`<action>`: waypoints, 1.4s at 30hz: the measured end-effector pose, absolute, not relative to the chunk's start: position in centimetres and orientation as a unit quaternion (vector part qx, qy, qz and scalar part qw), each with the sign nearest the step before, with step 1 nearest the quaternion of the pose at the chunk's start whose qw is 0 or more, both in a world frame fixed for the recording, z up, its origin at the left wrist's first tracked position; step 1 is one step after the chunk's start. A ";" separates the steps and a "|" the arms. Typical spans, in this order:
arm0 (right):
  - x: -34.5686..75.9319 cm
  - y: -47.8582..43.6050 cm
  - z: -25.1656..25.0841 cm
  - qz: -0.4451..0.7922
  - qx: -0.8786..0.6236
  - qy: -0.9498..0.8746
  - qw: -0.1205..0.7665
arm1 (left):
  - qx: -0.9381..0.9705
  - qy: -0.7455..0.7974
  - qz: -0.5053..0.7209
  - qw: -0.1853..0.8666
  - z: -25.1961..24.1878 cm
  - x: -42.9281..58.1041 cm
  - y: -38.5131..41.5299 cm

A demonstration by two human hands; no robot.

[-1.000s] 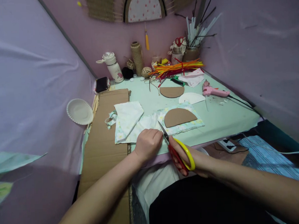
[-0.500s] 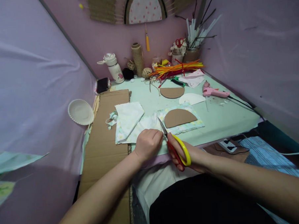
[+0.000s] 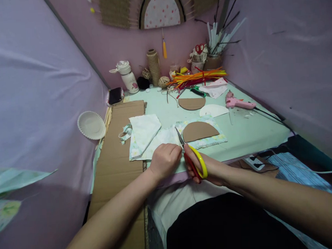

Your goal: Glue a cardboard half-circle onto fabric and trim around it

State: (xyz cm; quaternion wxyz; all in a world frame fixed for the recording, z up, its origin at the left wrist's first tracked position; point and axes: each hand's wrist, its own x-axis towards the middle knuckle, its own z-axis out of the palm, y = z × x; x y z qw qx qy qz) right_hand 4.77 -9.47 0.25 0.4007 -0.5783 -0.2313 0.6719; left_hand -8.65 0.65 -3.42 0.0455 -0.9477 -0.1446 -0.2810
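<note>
My right hand (image 3: 195, 166) is closed round the handles of scissors (image 3: 202, 164) with one yellow and one red loop. Their blades point up and away, over the flowered fabric (image 3: 168, 136) at the table's near edge. Beside them my left hand (image 3: 166, 159) is closed, pinching the fabric's near edge close to the blades; its fingertips are mostly hidden. On the fabric's right part lies a half-round piece of brown cardboard (image 3: 200, 131). A pale folded flap (image 3: 145, 132) covers the fabric's left part.
A long cardboard sheet (image 3: 115, 170) lies along the left, with a fabric scrap (image 3: 125, 133) on it. A pink glue gun (image 3: 240, 102) rests at the right. Farther back are another cardboard half-round (image 3: 192, 104), orange pipe cleaners (image 3: 199, 77) and a white bottle (image 3: 128, 77).
My right hand and the scissor handles have shifted slightly left, and the handles look closer together. The left hand keeps its hold. The whole view has moved a little.
</note>
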 end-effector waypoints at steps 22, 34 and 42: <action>4.9 -9.3 0.2 0.675 -0.593 -0.190 0.396 | -0.846 -0.393 -0.121 -0.340 0.8 -6.7 7.1; 4.9 -8.7 0.8 0.687 -0.582 -0.185 0.393 | -0.696 -0.432 0.097 -0.565 1.3 -3.9 11.9; 5.4 -8.1 0.5 0.696 -0.572 -0.199 0.386 | -0.638 -0.472 0.097 -0.600 1.8 -3.6 12.1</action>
